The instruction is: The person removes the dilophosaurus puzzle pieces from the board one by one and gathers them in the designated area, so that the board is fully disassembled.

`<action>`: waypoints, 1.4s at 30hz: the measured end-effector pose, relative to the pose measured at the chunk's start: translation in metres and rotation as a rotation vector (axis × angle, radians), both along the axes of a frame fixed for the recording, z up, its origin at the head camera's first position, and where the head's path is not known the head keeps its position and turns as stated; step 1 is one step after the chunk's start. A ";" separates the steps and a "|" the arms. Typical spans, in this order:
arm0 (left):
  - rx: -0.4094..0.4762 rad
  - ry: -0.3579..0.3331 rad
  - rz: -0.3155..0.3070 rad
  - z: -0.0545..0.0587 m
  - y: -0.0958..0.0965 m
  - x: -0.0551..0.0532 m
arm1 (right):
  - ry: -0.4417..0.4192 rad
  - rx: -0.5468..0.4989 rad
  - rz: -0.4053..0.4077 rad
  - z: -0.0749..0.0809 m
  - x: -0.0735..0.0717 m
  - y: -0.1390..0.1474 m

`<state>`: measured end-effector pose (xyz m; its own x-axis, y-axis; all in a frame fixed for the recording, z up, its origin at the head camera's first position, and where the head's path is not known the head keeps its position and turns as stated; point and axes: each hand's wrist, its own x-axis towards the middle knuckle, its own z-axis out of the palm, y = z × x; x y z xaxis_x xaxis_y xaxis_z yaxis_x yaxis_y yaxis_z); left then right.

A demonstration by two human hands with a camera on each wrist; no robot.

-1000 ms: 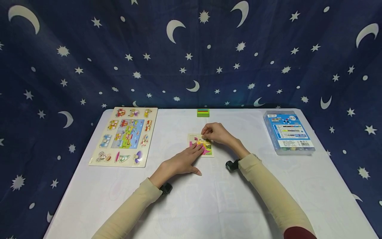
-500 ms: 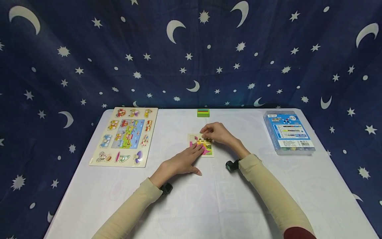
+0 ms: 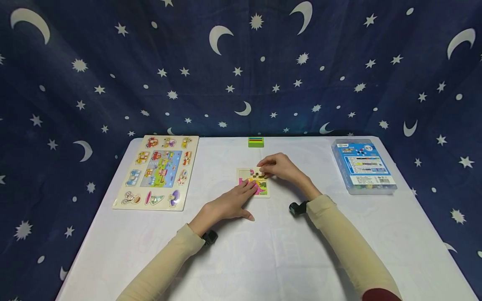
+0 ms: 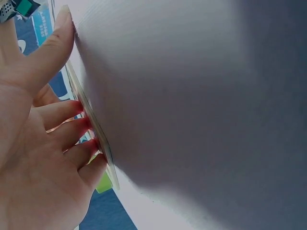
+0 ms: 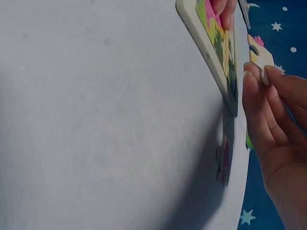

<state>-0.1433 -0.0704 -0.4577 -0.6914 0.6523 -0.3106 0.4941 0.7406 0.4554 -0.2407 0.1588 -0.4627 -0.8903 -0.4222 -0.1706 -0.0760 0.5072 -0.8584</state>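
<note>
A small square puzzle board (image 3: 262,194), with a pink, yellow and green picture, lies on the table in the middle of the head view. My left hand (image 3: 233,201) rests on its left part with straight fingers, thumb spread toward the table. The left wrist view shows those fingertips along the board's edge. At the board's far right corner, my right hand (image 3: 280,166) pinches a cream puzzle piece (image 5: 259,52) with a pink patch between thumb and fingers. This piece stands tilted over the board's far side. Part of the board's picture is hidden under the left fingers.
A larger wooden peg puzzle (image 3: 150,201) of vehicles lies at the left. A green box (image 3: 256,143) stands at the back edge, and a clear plastic case (image 3: 364,167) with a blue label at the right. The right wrist view shows a small purple-dark thing (image 5: 223,160) beside the board.
My right hand has shifted slightly to the right with the puzzle piece, uncovering more of the board's far side. My left hand stays in place.
</note>
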 end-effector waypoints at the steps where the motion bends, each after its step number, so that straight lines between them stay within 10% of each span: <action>1: -0.004 0.001 -0.002 0.000 0.000 0.000 | 0.004 0.003 -0.004 0.001 0.001 0.002; 42: 0.065 -0.067 0.057 0.003 0.001 0.001 | 0.018 0.075 -0.130 -0.002 0.009 0.087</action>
<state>-0.1425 -0.0689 -0.4550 -0.7070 0.6331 -0.3152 0.4193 0.7341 0.5342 -0.2317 0.2463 -0.4649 -0.9399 -0.2894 -0.1809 -0.0203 0.5765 -0.8168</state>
